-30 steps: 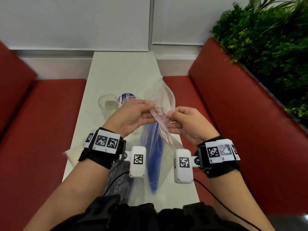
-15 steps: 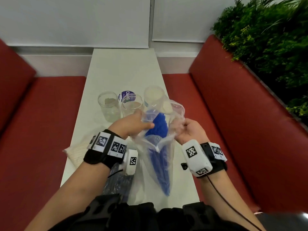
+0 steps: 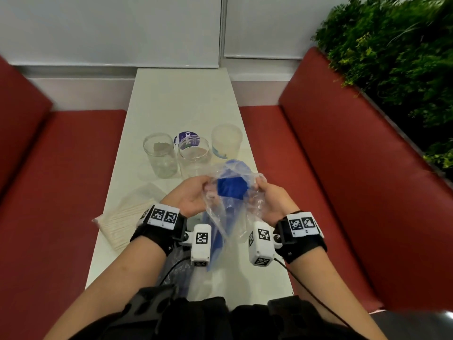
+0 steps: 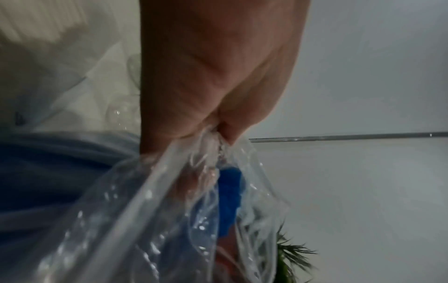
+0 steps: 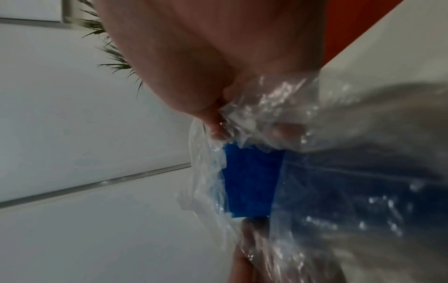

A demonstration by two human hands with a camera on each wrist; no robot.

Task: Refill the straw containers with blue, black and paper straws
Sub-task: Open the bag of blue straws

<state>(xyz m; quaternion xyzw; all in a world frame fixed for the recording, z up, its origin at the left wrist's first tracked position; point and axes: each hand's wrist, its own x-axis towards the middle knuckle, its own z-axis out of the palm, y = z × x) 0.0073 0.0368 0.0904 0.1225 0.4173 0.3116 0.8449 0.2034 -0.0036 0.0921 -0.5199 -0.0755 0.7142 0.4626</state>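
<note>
The left hand (image 3: 193, 196) pinches the crumpled left edge of a clear, crinkled plastic bag (image 3: 226, 217), thumb and fingers closed on the film; the left wrist view shows the plastic bunched between its fingertips (image 4: 232, 132). The right hand (image 3: 270, 201) grips the opposite edge of the same bag, its fingers curled into the gathered plastic, as the right wrist view also shows (image 5: 218, 122). Between the two hands the bag's mouth is pulled apart, and the cut ends of a bundle of bright blue plastic straws (image 3: 231, 188) show in the opening. The rest of the bundle runs down inside the bag toward the person's body, over the near part of the long white tabletop (image 3: 181, 101).

Just beyond the hands three containers stand in a row on the tabletop: a clear glass jar on the left (image 3: 160, 155), a second clear glass jar in the middle (image 3: 195, 155) and a frosted translucent cup on the right (image 3: 226, 141). A round purple-and-white lid (image 3: 186, 139) lies behind the middle jar. To the left of the left wrist a flat packet of pale paper straws (image 3: 122, 222) lies at the tabletop's edge. A darker plastic bag (image 3: 176, 268) lies under the left forearm; its contents are too indistinct to tell. Red upholstered benches (image 3: 343, 192) flank the tabletop, with green foliage (image 3: 397, 57) behind the right one.
</note>
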